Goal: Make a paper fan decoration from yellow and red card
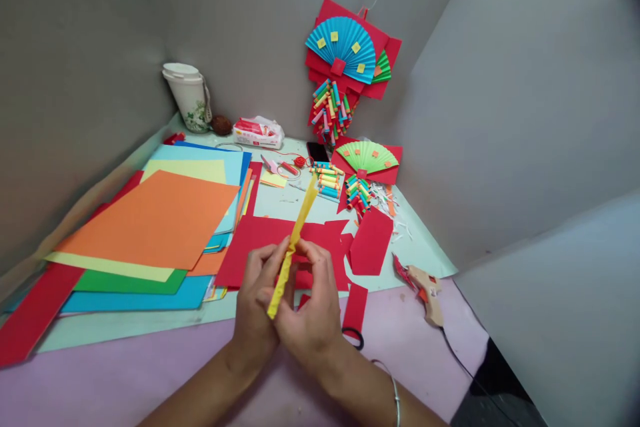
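Note:
A narrow strip of folded yellow paper stands on edge between my two hands, slanting up and away. My left hand presses it from the left with closed fingers. From the other side, my right hand pinches the same strip, its thumb near the lower end. Beneath the hands lies a large sheet of red paper, partly hidden by them. Just right of my right hand are a small red paper strip and a black scissors-like handle loop.
Coloured paper sheets are stacked at left. A glue gun with a cord lies at right. Behind are a lidded cup, a tissue pack, rolled paper tubes, a green fan decoration and a hanging blue fan decoration. Grey panels enclose the table.

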`<act>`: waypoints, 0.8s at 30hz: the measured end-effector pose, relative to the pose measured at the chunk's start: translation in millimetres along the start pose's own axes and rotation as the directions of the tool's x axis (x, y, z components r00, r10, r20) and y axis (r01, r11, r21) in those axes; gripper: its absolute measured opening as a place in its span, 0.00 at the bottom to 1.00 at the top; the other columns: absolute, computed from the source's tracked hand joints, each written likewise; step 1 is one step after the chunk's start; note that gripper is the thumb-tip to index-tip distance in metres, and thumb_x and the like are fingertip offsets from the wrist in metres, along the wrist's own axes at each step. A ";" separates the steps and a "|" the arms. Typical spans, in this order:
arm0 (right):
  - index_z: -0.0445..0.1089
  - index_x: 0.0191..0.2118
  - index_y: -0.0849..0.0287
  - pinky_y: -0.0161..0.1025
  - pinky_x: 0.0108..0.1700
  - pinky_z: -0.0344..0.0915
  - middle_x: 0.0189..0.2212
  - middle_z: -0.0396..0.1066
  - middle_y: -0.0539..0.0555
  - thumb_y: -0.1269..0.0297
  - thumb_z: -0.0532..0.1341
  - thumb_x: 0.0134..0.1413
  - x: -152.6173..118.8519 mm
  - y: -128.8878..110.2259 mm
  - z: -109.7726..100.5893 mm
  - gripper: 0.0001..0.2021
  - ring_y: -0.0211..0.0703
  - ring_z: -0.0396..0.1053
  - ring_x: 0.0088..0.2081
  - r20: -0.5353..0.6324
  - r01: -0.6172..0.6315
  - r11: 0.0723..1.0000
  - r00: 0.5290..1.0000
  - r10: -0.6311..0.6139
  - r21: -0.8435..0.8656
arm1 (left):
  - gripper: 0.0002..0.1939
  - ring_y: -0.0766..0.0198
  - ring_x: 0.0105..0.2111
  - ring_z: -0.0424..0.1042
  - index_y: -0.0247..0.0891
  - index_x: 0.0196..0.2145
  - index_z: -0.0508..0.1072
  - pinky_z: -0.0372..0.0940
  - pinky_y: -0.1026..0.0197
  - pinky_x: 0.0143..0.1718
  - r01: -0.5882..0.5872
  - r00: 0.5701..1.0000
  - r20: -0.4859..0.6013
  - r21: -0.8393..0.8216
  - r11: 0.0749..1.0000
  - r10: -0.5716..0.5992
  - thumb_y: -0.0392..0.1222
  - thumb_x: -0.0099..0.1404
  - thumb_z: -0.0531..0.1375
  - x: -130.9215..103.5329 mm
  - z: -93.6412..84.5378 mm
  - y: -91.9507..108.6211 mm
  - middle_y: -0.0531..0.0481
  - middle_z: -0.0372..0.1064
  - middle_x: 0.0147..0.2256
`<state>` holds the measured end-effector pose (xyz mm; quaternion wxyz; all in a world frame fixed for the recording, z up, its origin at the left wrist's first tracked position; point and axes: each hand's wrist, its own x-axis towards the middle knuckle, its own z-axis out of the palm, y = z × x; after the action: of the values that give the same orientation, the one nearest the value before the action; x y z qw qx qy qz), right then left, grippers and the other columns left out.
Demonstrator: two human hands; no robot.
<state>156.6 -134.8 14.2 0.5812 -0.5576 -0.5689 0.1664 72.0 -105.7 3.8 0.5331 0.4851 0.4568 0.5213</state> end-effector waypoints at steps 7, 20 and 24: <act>0.70 0.46 0.57 0.47 0.50 0.69 0.43 0.76 0.57 0.60 0.62 0.58 8.9 13.5 -19.3 0.12 0.50 0.73 0.45 -0.061 -0.324 0.899 0.933 0.356 0.293 | 0.24 0.50 0.47 0.70 0.41 0.56 0.71 0.66 0.53 0.49 -0.493 0.870 0.221 0.403 0.771 0.440 0.33 0.62 0.58 -1.5 6.0 -1.8 0.40 0.67 0.46; 0.75 0.45 0.57 0.43 0.46 0.73 0.44 0.78 0.55 0.61 0.69 0.49 41.2 48.5 -46.8 0.16 0.49 0.75 0.46 0.132 -0.449 0.483 0.820 0.556 0.752 | 0.15 0.64 0.24 0.69 0.38 0.35 0.78 0.63 0.65 0.26 0.277 0.958 0.093 -0.057 0.959 -0.271 0.51 0.55 0.68 41.4 -32.8 24.6 0.51 0.72 0.25; 0.75 0.45 0.58 0.40 0.45 0.73 0.43 0.78 0.55 0.60 0.69 0.50 39.7 51.7 -44.5 0.16 0.47 0.75 0.45 0.199 -0.513 0.449 0.790 0.580 0.732 | 0.12 0.69 0.20 0.64 0.36 0.27 0.76 0.60 0.69 0.23 0.386 0.916 0.169 -0.128 0.914 -0.363 0.47 0.55 0.69 41.4 -25.7 17.0 0.52 0.70 0.22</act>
<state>228.9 -105.7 1.8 0.6950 -0.4223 -0.2122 0.5419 46.1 -63.5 18.6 0.6912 0.3801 0.4594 0.4083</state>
